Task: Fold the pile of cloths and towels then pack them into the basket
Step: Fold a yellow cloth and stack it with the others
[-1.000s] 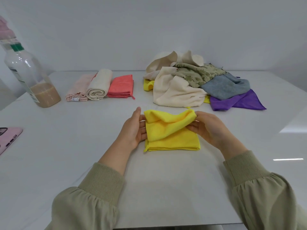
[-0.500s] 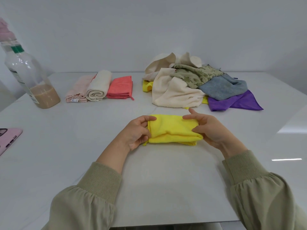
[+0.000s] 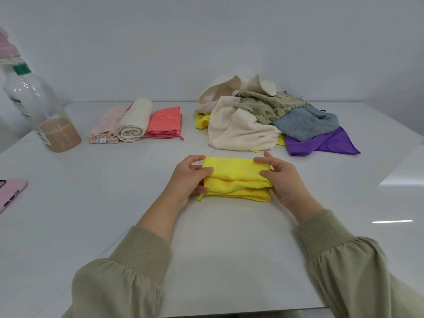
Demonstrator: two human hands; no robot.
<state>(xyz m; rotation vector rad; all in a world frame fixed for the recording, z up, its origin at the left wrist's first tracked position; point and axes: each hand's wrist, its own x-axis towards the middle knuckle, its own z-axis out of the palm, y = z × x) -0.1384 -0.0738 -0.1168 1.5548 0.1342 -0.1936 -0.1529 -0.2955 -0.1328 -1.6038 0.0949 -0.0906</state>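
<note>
A yellow cloth (image 3: pixel 236 177), folded into a narrow band, lies on the white table (image 3: pixel 206 249) in front of me. My left hand (image 3: pixel 187 177) grips its left end, thumb on top and fingers curled round the edge. My right hand (image 3: pixel 281 177) pinches its right end the same way. Behind it sits the loose pile of cloths (image 3: pixel 263 118): cream towels, a green patterned cloth, a blue-grey one, a purple one and a yellow one underneath. Three folded pieces lie at the back left: a pale pink towel (image 3: pixel 105 126), a cream rolled towel (image 3: pixel 134 121) and a coral cloth (image 3: pixel 164 122). No basket is in view.
A clear plastic bottle (image 3: pixel 39 111) with brown liquid and a green cap stands at the far left. A pink phone (image 3: pixel 10 193) lies at the left edge. A white wall rises right behind the table.
The raised top half of the yellow cloth has been brought down toward me, making a narrower band. Both hands have stayed at its ends, with thumbs now on top.
</note>
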